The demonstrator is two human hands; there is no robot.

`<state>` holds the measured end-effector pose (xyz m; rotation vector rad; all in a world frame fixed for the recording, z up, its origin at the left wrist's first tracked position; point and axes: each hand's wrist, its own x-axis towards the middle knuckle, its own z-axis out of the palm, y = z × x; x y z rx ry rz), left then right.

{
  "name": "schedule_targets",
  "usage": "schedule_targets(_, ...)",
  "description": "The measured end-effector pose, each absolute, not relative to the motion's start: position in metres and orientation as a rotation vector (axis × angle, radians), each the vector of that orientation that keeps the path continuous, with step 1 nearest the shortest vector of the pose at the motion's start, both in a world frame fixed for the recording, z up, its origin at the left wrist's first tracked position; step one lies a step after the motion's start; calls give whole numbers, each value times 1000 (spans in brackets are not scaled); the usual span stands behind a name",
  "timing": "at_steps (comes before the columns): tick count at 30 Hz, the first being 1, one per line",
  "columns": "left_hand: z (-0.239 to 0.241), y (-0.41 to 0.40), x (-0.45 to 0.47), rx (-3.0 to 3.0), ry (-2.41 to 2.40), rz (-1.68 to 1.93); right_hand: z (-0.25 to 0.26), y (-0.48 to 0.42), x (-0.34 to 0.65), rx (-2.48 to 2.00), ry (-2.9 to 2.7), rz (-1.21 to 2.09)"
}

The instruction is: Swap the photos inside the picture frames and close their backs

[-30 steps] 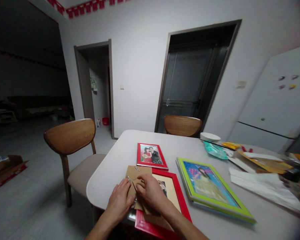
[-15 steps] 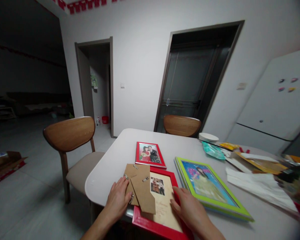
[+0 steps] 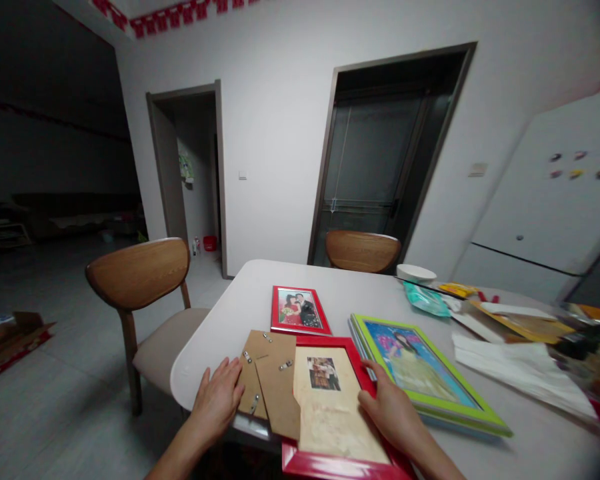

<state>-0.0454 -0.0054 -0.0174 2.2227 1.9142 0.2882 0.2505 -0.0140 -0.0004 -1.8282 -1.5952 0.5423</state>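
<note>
My right hand (image 3: 394,408) grips the right side of a red picture frame (image 3: 325,460), whose near end sticks out past the table's front edge. Inside the frame lies a cream sheet (image 3: 337,420) with a small printed photo near its top. A brown backing board (image 3: 275,387) with metal clips and a stand leg covers the frame's left side. My left hand (image 3: 217,397) lies flat, fingers stretched, with its fingertips at the board's left edge. Just beyond, a smaller red frame (image 3: 300,310) holds a picture of a couple.
A stack of frames, topped by a lime-green picture frame (image 3: 425,370), lies to the right. Farther right are white paper (image 3: 510,367), a teal packet (image 3: 427,300) and a white bowl (image 3: 416,273). Wooden chairs (image 3: 140,277) stand at the left and far sides of the white table (image 3: 205,340).
The red frame and my right hand have shifted right, showing more of the cream sheet. My left hand and the backing board have moved slightly left.
</note>
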Motion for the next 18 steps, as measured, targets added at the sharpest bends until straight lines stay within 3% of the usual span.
schedule_targets(3,-20,-7,-37,2224,1946,308,13,-19,249,-1599,-1276,999)
schedule_targets(6,-22,-9,-28,2249,1930,341,27,-26,249,-1471,-1018,1234)
schedule_targets(18,6,-18,-14,2242,1791,510,64,-41,235,-1359,-957,1312)
